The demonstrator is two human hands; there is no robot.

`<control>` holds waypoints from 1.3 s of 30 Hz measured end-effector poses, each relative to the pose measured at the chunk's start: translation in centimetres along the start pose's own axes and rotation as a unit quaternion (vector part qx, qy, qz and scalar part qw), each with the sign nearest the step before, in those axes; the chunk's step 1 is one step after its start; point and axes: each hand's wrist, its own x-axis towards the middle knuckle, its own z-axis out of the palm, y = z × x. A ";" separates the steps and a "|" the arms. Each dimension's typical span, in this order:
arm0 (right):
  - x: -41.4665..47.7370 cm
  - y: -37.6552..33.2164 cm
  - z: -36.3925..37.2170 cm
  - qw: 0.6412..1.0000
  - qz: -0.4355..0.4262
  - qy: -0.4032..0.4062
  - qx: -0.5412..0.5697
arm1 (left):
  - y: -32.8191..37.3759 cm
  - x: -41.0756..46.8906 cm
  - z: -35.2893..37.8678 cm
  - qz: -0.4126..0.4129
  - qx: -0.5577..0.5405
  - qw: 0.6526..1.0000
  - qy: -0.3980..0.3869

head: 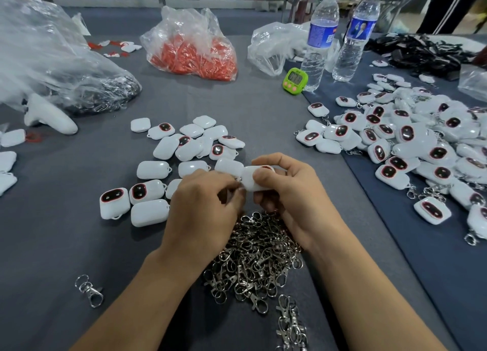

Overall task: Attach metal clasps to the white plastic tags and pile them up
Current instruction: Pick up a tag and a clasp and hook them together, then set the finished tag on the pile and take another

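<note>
Standing at the near edge, I look over a grey tabletop (pixel 79 245) crowded with work. A big clear bag (pixel 47 55) slumps across the far left corner, dark metal bits showing through its lower end. Along the right edge sprawls the pile (pixel 421 145) of white tags, many with clasps hanging from them. A red bag (pixel 192 47), clear plastic full of red pieces, sits at the middle of the far edge. A heap of clasps (pixel 253 261) lies close to the near edge, between the person's forearms. Loose tags (pixel 184 145) are scattered at the centre, some face up, some face down. Two bottles (pixel 320 40) stand toward the far right.

Both hands meet just above the heap. The right hand (pixel 287 195) grips one tag (pixel 254 179), thumb on top and fingers curled beneath it. The left hand (pixel 203 206) has its fingertips pinched together against that tag's left end; whether a clasp sits between them I cannot tell.

A green timer (pixel 295 80) stands at the foot of the nearer bottle. A lone clasp (pixel 89 290) lies by itself near the left of the near edge.
</note>
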 end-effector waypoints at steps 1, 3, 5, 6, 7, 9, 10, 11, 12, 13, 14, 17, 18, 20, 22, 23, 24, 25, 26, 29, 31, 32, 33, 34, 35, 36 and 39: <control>0.1 -0.2 -0.4 1.000 0.008 -0.008 -0.003 | 0.0 0.0 0.0 -0.007 0.005 1.000 0.009; 0.3 -0.7 -1.1 1.000 0.024 -0.018 0.007 | -0.2 0.0 0.0 -0.018 0.012 1.000 0.011; 0.4 -1.4 -1.9 0.994 0.024 -0.011 0.102 | -0.4 0.0 0.1 -0.027 0.028 0.999 0.003; 0.5 -1.8 -2.5 0.978 0.017 -0.006 0.206 | -0.4 0.0 0.1 -0.032 0.035 0.999 0.001; 0.4 -2.1 -3.3 0.946 0.003 -0.005 0.325 | -0.4 -0.1 0.2 -0.034 0.042 0.999 0.002; 0.3 -2.6 -4.6 0.882 -0.023 -0.008 0.470 | -0.4 -0.1 0.3 -0.029 0.059 0.998 0.003; 0.3 -2.7 -4.8 0.878 -0.021 -0.002 0.478 | -0.4 0.0 0.3 -0.025 0.072 0.997 -0.003; 0.3 -2.6 -4.8 0.891 -0.013 0.012 0.454 | -0.5 0.0 0.4 -0.019 0.086 0.996 -0.013; 0.4 -2.4 -4.6 0.910 -0.004 0.029 0.414 | -0.6 0.1 0.5 -0.014 0.098 0.995 -0.026; 0.5 -2.2 -4.2 0.929 0.003 0.043 0.368 | -0.7 0.1 0.6 -0.014 0.107 0.993 -0.042; 0.6 -2.0 -3.8 0.944 0.006 0.050 0.327 | -0.7 0.2 0.6 -0.018 0.112 0.992 -0.061; 0.9 -1.6 -3.0 0.967 -0.001 0.043 0.250 | -1.0 0.1 0.6 -0.019 0.102 0.988 -0.115; 0.9 -1.4 -2.9 0.971 -0.001 0.036 0.236 | -1.1 0.1 0.6 -0.014 0.100 0.986 -0.131; 1.0 -1.1 -2.8 0.976 0.003 0.026 0.217 | -1.1 0.1 0.6 -0.008 0.100 0.984 -0.144; 1.1 -1.0 -2.7 0.978 0.008 0.022 0.206 | -1.0 0.1 0.5 -0.002 0.106 0.985 -0.134; 1.1 -1.0 -2.7 0.979 0.009 0.020 0.205 | -0.9 0.0 0.6 0.005 0.111 0.986 -0.123; 1.1 -1.0 -2.7 0.979 0.010 0.018 0.204 | -0.9 0.0 0.6 0.009 0.116 0.987 -0.114; 1.1 -1.1 -2.6 0.979 0.013 0.015 0.202 | -0.9 0.0 0.6 0.013 0.117 0.987 -0.106; 1.0 -1.1 -2.6 0.980 0.016 0.012 0.197 | -0.9 0.0 0.6 0.014 0.116 0.988 -0.098; 1.0 -0.9 -2.5 0.986 0.023 0.002 0.163 | -1.0 0.1 0.4 0.022 0.133 0.988 -0.074; 1.1 -0.7 -2.3 0.991 0.019 -0.001 0.131 | -0.9 0.0 0.3 0.042 0.165 0.984 -0.041; 1.0 -0.7 -2.2 0.994 0.013 -0.001 0.112 | -0.7 -0.1 0.2 0.043 0.167 0.985 -0.014; 0.9 -0.5 -2.0 0.996 0.003 0.000 0.087 | -0.6 -0.1 0.2 0.037 0.154 0.987 0.015; 0.8 -0.4 -1.8 0.998 -0.010 0.004 0.054 | -0.4 -0.1 0.1 0.028 0.122 0.992 0.035; 0.8 -0.2 -1.5 1.000 -0.024 0.006 0.016 | -0.3 -0.1 0.0 0.024 0.075 0.996 0.049; 0.7 0.0 -1.3 0.999 -0.035 0.001 -0.022 | -0.2 -0.1 -0.1 0.028 0.023 0.997 0.061; 0.5 0.5 -0.7 0.991 -0.051 -0.065 -0.105 | 0.4 -0.2 -0.3 0.049 -0.081 0.992 0.084</control>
